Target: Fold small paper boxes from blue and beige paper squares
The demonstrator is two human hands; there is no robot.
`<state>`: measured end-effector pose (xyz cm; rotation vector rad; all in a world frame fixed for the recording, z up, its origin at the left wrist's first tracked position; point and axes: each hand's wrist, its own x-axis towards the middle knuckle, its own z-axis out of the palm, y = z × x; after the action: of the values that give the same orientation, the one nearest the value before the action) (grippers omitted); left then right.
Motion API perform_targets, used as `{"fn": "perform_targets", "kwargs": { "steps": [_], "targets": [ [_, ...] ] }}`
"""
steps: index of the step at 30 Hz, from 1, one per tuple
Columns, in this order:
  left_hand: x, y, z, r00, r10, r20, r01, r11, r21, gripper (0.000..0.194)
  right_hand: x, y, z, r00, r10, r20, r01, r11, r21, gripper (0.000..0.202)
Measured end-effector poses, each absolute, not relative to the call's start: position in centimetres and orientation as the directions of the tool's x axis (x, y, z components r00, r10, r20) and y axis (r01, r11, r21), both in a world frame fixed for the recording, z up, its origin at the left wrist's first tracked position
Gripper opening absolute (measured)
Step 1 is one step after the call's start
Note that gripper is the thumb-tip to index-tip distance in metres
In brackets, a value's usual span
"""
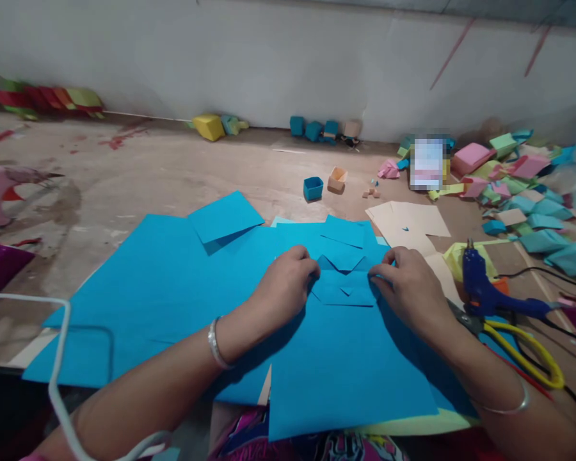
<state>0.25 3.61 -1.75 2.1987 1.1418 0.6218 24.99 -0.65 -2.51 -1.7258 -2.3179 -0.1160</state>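
A small piece of blue paper (336, 291) with folded edges lies between my two hands, over large blue sheets. My left hand (288, 282) pinches its left edge between thumb and fingers. On the opposite side, the thumb and forefinger of my right hand (408, 285) close on the right edge. Two folded flaps with pointed corners show in the middle of the piece. Just beyond it is a small blue rectangle of paper (343, 232). Beneath everything spread the large blue sheets (345, 371).
Scissors with yellow handles (528, 349) and a blue glue gun (489, 285) lie at right. A pink glue gun (4, 189) is at far left. Small blue (313, 188) and peach (337, 179) paper boxes stand ahead. Paper shapes (518, 173) pile at right; a white cable (60, 358) crosses lower left.
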Motion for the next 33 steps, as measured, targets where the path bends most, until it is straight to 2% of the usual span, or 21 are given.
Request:
{"fn": "perform_targets", "kwargs": {
  "steps": [2, 4, 7, 9, 12, 16, 18, 20, 23, 25, 27, 29, 33],
  "targets": [
    [0.1, 3.6, -2.0, 0.550, 0.820, 0.158, 0.564, -0.504, 0.655, 0.019, 25.1, -0.6, -2.5, -0.287, 0.927, 0.242, 0.947, 0.313, -0.077, 0.023],
    [0.1, 3.3, -1.9, 0.580, 0.799, 0.158, 0.601, -0.550, 0.579, 0.023, 25.2, -0.6, -2.5, -0.296, 0.928, 0.227, 0.940, 0.325, -0.103, 0.025],
    [0.3, 2.9, -1.5, 0.614, 0.782, 0.110, 0.688, -0.599, 0.409, 0.025, 25.2, -0.6, -2.5, -0.302, 0.929, 0.213, 0.922, 0.341, -0.181, 0.024],
    [0.6, 2.9, -1.3, 0.592, 0.800, 0.097, 0.731, -0.584, 0.353, 0.020, 25.1, -0.5, -2.5, -0.301, 0.930, 0.208, 0.902, 0.349, -0.255, 0.024],
    [1.0, 3.4, -1.4, 0.496, 0.860, 0.117, 0.768, -0.498, 0.402, 0.019, 25.1, -0.5, -2.5, -0.299, 0.931, 0.209, 0.880, 0.354, -0.317, 0.023],
    [1.1, 4.3, -2.1, 0.436, 0.898, 0.066, 0.725, -0.394, 0.565, 0.038, 24.9, -0.6, -2.8, -0.326, 0.922, 0.207, 0.862, 0.380, -0.335, 0.022],
    [1.0, 4.5, -2.4, 0.458, 0.887, 0.050, 0.703, -0.396, 0.590, 0.046, 24.7, -0.7, -2.9, -0.328, 0.914, 0.238, 0.853, 0.395, -0.342, 0.021],
    [0.9, 4.5, -2.5, 0.500, 0.864, 0.056, 0.690, -0.436, 0.578, 0.043, 24.3, -0.7, -3.0, -0.304, 0.896, 0.324, 0.850, 0.409, -0.331, 0.022],
    [0.9, 4.1, -2.2, 0.553, 0.831, 0.062, 0.669, -0.488, 0.561, 0.032, 23.9, -0.7, -3.0, -0.289, 0.844, 0.451, 0.870, 0.428, -0.245, 0.024],
    [1.0, 3.9, -2.0, 0.566, 0.821, 0.072, 0.659, -0.503, 0.559, 0.027, 23.8, -0.6, -3.0, -0.312, 0.835, 0.453, 0.891, 0.423, -0.165, 0.030],
    [1.1, 3.8, -1.7, 0.583, 0.808, 0.089, 0.649, -0.528, 0.548, 0.018, 23.8, -0.6, -3.0, -0.337, 0.844, 0.417, 0.900, 0.418, -0.121, 0.024],
    [1.1, 3.7, -1.6, 0.601, 0.794, 0.096, 0.642, -0.550, 0.535, 0.012, 23.7, -0.6, -3.1, -0.351, 0.851, 0.390, 0.896, 0.427, -0.126, 0.013],
    [1.2, 3.8, -1.9, 0.575, 0.814, 0.081, 0.666, -0.523, 0.532, 0.017, 23.3, -0.8, -2.8, -0.355, 0.852, 0.385, 0.876, 0.447, -0.182, 0.005]
  ]
}}
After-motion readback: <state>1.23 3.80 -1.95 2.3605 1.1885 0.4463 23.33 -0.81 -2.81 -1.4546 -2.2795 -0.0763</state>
